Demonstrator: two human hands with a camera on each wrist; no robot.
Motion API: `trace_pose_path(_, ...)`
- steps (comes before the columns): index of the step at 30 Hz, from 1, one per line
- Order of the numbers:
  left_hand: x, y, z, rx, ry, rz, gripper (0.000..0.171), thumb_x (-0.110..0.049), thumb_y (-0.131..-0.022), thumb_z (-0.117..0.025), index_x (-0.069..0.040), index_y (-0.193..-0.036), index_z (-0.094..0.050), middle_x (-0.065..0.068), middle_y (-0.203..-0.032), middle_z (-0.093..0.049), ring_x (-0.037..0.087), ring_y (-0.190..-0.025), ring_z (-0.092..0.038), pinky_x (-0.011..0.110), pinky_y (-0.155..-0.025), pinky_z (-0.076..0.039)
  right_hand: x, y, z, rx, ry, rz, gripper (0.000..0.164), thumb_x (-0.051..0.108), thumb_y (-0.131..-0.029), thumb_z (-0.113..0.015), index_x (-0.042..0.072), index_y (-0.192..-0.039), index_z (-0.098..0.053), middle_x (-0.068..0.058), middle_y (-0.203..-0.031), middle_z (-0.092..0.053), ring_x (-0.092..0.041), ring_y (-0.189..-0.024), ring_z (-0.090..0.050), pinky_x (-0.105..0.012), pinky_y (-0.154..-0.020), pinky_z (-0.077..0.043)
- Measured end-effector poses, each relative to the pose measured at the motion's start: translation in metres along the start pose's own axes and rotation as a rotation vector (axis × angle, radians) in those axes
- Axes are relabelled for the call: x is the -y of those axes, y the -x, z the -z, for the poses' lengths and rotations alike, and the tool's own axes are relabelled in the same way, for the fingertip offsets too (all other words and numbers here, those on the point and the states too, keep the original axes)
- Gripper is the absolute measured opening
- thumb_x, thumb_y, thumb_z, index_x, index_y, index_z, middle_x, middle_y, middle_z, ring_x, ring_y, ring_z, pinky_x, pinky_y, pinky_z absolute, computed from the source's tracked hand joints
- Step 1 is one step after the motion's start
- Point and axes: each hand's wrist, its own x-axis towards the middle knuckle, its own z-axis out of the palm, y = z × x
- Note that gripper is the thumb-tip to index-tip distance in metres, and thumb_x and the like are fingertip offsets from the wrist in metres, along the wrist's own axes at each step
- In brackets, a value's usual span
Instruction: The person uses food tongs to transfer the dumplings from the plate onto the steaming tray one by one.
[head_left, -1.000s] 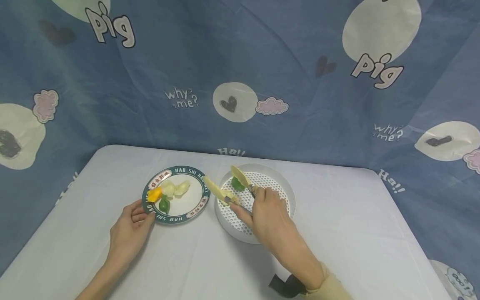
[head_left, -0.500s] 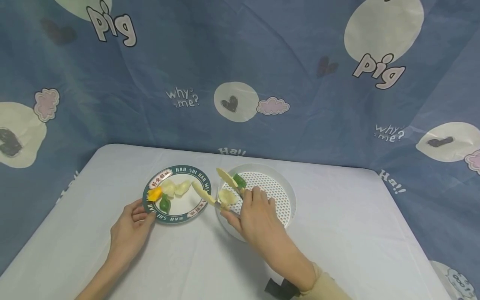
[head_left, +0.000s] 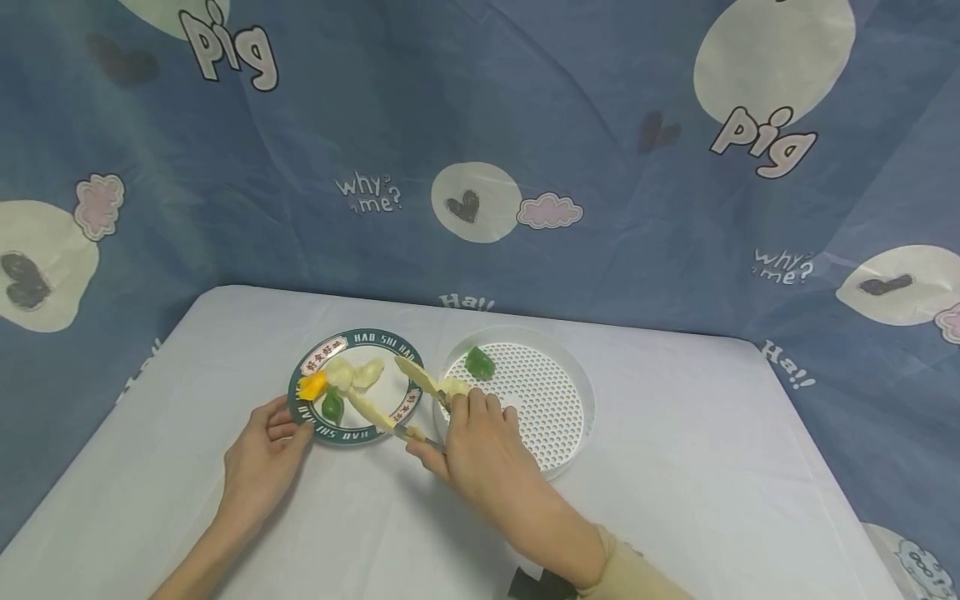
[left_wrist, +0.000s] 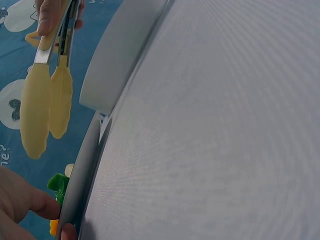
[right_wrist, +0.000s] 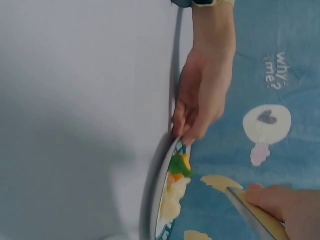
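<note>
My left hand [head_left: 260, 467] holds the near left rim of a green-bordered plate [head_left: 367, 337], thumb on top in the left wrist view. On the plate lie an orange-yellow pepper piece [head_left: 312, 386], a green pepper [head_left: 332, 406] and pale, cream-coloured pieces [head_left: 367, 374]. My right hand [head_left: 491, 475] grips metal tongs with pale yellow tips [left_wrist: 35, 110]. Those tips are spread apart over the plate's right side, and I see nothing between them. To the right, a round white perforated tray [head_left: 551, 408] bears a green piece [head_left: 480, 363] and a pale piece [head_left: 453, 386], the latter partly behind my right fingers.
Both dishes stand side by side on a white-covered table [head_left: 675, 467]. A blue printed cloth [head_left: 615, 275] hangs behind it. A black strap-like thing [head_left: 536, 586] shows below my right wrist.
My right hand has carried the tongs leftward from above the perforated tray to above the plate. The green and pale pieces remain in the tray. My left hand keeps its hold on the plate.
</note>
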Motion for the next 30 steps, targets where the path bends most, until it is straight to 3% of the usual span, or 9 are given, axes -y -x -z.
trace_pose_path(3,0.0,0.0,0.0,-0.003,0.003,-0.002,0.068,-0.026,-0.108,-0.06,0.006,-0.163,-0.034,0.028,-0.141,-0.06,0.041,-0.125,-0.067,0.033,-0.093,-0.064,0.007,-0.001,0.0,0.051,-0.018,-0.005,0.064,0.066,-0.104,-0.056,0.003,-0.11,-0.062,-0.003,-0.086,-0.049,-0.015,-0.075,-0.041,-0.028,-0.067,-0.036)
trace_pose_path(7,-0.001,0.0,0.001,-0.003,0.007,0.004,0.068,-0.026,-0.108,-0.059,0.006,-0.163,-0.034,0.027,-0.142,-0.06,0.041,-0.126,-0.067,0.025,-0.09,-0.061,0.016,-0.004,0.002,0.128,-0.058,-0.012,0.067,0.067,-0.105,-0.052,0.002,-0.114,-0.063,-0.005,-0.092,-0.055,-0.018,-0.083,-0.051,-0.036,-0.076,-0.051)
trace_pose_path(11,-0.002,0.001,0.0,-0.006,0.005,0.011,0.068,-0.025,-0.108,-0.059,0.006,-0.163,-0.034,0.028,-0.142,-0.059,0.041,-0.126,-0.066,0.035,-0.095,-0.063,0.023,-0.007,0.001,0.155,-0.063,-0.001,0.066,0.066,-0.106,-0.05,0.002,-0.115,-0.064,-0.005,-0.093,-0.057,-0.02,-0.089,-0.058,-0.043,-0.084,-0.058)
trace_pose_path(14,-0.003,0.001,0.0,-0.005,0.004,0.012,0.068,-0.024,-0.108,-0.059,0.006,-0.163,-0.034,0.028,-0.142,-0.059,0.042,-0.126,-0.066,0.046,-0.099,-0.064,0.027,-0.008,-0.001,0.149,-0.045,0.021,0.064,0.065,-0.107,-0.049,0.003,-0.113,-0.065,-0.004,-0.09,-0.057,-0.019,-0.087,-0.059,-0.041,-0.082,-0.058)
trace_pose_path(17,-0.003,0.001,-0.001,-0.002,0.003,0.016,0.068,-0.025,-0.108,-0.059,0.007,-0.163,-0.033,0.029,-0.142,-0.059,0.042,-0.126,-0.066,0.048,-0.1,-0.064,0.03,-0.008,-0.004,0.143,-0.04,0.04,0.062,0.062,-0.108,-0.049,0.002,-0.111,-0.067,-0.005,-0.089,-0.06,-0.02,-0.086,-0.06,-0.041,-0.081,-0.059)
trace_pose_path(24,-0.001,0.0,0.001,0.005,0.007,0.021,0.07,-0.029,-0.108,-0.06,0.005,-0.164,-0.034,0.028,-0.142,-0.06,0.041,-0.125,-0.067,0.028,-0.091,-0.062,0.034,-0.011,-0.007,0.166,-0.059,0.045,0.065,0.06,-0.11,-0.048,-0.002,-0.121,-0.067,-0.009,-0.095,-0.066,-0.023,-0.093,-0.066,-0.045,-0.089,-0.062)
trace_pose_path(27,-0.001,0.0,0.001,0.01,0.018,0.021,0.071,-0.031,-0.108,-0.06,0.005,-0.164,-0.034,0.027,-0.142,-0.061,0.04,-0.125,-0.068,0.011,-0.082,-0.053,0.037,-0.012,-0.009,0.186,-0.067,0.043,0.069,0.06,-0.11,-0.047,-0.003,-0.128,-0.067,-0.011,-0.098,-0.067,-0.026,-0.101,-0.069,-0.048,-0.094,-0.063)
trace_pose_path(30,-0.001,0.0,0.001,0.007,0.024,0.017,0.071,-0.031,-0.108,-0.06,0.005,-0.164,-0.034,0.027,-0.142,-0.061,0.04,-0.125,-0.068,0.001,-0.075,-0.04,0.039,-0.013,-0.011,0.176,-0.056,0.051,0.068,0.06,-0.11,-0.047,-0.003,-0.127,-0.067,-0.01,-0.097,-0.066,-0.025,-0.098,-0.068,-0.045,-0.09,-0.062)
